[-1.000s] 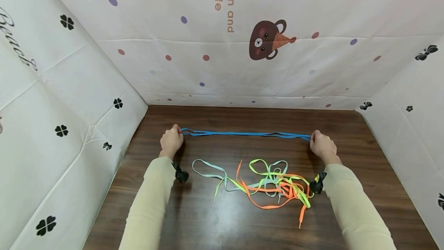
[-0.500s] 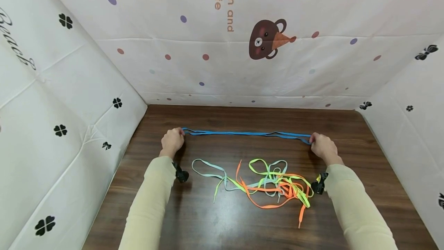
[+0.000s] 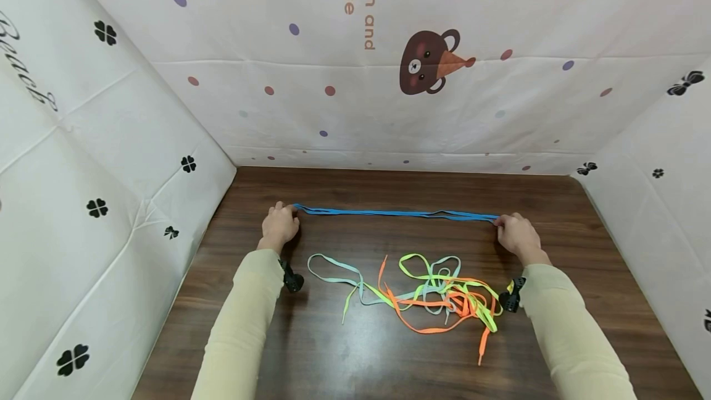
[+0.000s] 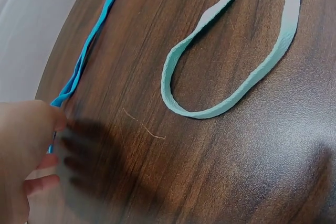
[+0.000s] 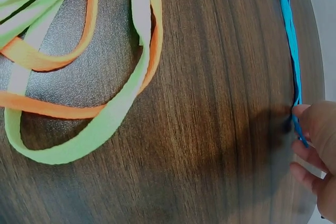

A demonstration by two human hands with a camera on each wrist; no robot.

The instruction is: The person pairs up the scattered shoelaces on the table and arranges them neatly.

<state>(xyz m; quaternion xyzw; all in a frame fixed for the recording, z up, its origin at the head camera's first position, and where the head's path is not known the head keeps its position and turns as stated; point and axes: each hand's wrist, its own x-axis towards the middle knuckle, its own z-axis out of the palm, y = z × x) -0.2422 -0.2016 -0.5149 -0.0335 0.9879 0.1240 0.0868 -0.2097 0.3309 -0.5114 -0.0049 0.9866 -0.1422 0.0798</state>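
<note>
A blue shoelace (image 3: 378,212), folded into several strands, stretches nearly straight across the far part of the table. My left hand (image 3: 280,225) pinches its left end; in the left wrist view a bit of blue shows below the fingers (image 4: 44,174). At the other end, my right hand (image 3: 518,234) pinches the lace between thumb and finger, and a short blue tip (image 5: 301,135) pokes out past the grip. Nearer to me lies a tangle of an orange shoelace (image 3: 430,330), a yellow-green shoelace (image 3: 412,257) and a pale teal shoelace (image 3: 333,262).
The dark wood-grain table (image 3: 344,363) is enclosed by a printed white sheet (image 3: 355,110) behind and at both sides. A pale teal loop (image 4: 167,80) lies right of my left hand. Black wrist cameras (image 3: 292,279) sit on both wrists.
My left hand has shifted slightly right along the blue shoelace's end. A small loop that hung at the right end half a second ago is now gathered in at my right fingers.
</note>
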